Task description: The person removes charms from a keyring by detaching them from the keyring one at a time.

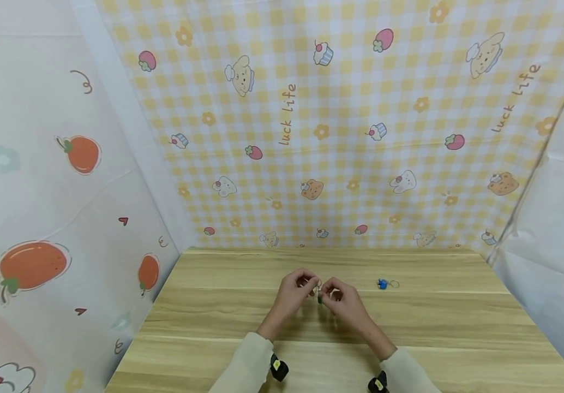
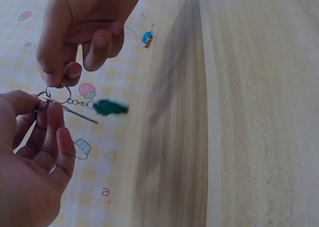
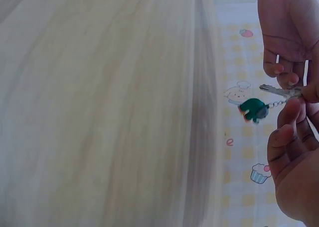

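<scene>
My left hand (image 1: 295, 290) and right hand (image 1: 346, 301) meet above the middle of the table. In the left wrist view, the left fingers pinch a small metal ring where a silver key (image 2: 82, 115) hangs. The right thumb and fingertip pinch the larger split ring (image 2: 69, 93) of a keychain, and the two rings overlap; whether they are linked I cannot tell. From the split ring a short chain (image 2: 79, 103) leads to a green charm (image 2: 109, 107), slightly blurred. The right wrist view shows the key's toothed blade (image 3: 271, 90) above the charm.
A blue charm with a ring (image 1: 383, 284) lies on the wooden table (image 1: 223, 311), to the right of my hands. Behind the table hangs a yellow checked cloth (image 1: 341, 164); a white printed cloth (image 1: 41, 207) covers the left side.
</scene>
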`<state>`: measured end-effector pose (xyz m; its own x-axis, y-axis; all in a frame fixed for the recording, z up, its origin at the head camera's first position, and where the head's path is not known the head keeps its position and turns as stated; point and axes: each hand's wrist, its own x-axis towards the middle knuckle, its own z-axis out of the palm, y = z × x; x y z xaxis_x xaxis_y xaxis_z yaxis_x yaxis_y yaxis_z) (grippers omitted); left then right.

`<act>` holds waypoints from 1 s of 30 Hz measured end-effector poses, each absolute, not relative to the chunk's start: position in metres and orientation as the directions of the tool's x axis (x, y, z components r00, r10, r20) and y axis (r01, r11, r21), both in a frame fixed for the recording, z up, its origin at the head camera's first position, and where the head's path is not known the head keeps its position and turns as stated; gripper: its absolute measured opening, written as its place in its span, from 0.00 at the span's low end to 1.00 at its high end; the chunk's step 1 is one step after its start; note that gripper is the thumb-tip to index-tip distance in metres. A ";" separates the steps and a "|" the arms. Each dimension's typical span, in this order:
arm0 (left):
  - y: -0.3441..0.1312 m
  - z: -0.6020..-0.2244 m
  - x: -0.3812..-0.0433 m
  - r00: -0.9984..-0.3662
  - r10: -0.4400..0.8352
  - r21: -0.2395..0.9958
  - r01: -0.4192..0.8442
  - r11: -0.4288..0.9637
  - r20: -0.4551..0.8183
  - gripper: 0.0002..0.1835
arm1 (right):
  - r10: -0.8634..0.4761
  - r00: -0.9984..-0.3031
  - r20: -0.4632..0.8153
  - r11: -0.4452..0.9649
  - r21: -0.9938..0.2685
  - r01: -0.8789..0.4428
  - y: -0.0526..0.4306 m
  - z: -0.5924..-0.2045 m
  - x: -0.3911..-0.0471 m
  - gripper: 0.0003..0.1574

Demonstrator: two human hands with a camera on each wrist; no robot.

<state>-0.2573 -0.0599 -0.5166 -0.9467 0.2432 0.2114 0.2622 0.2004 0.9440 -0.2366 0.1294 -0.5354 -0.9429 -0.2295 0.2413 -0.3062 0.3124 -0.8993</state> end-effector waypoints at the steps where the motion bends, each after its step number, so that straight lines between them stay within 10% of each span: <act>1: -0.060 -0.517 -0.258 -0.947 0.243 0.944 0.261 0.202 0.210 0.09 | -0.239 -0.929 0.283 0.328 -0.877 -0.351 0.131 -0.537 -0.237 0.02; 11: -0.059 -0.518 -0.258 -0.947 0.244 0.947 0.259 0.191 0.210 0.09 | -0.293 -0.712 0.638 0.401 -0.594 -0.698 0.143 -0.547 -0.243 0.16; 30: -0.057 -0.514 -0.255 -0.916 0.376 0.953 0.228 0.202 0.140 0.09 | -0.278 -0.864 0.420 0.251 -0.836 -0.488 0.148 -0.534 -0.239 0.11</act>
<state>-0.2550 -0.0574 -0.5144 -0.9162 0.3756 0.1397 0.2279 0.2015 0.9526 -0.2391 0.1476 -0.5339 -0.8635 -0.2785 0.4204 -0.4880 0.2508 -0.8360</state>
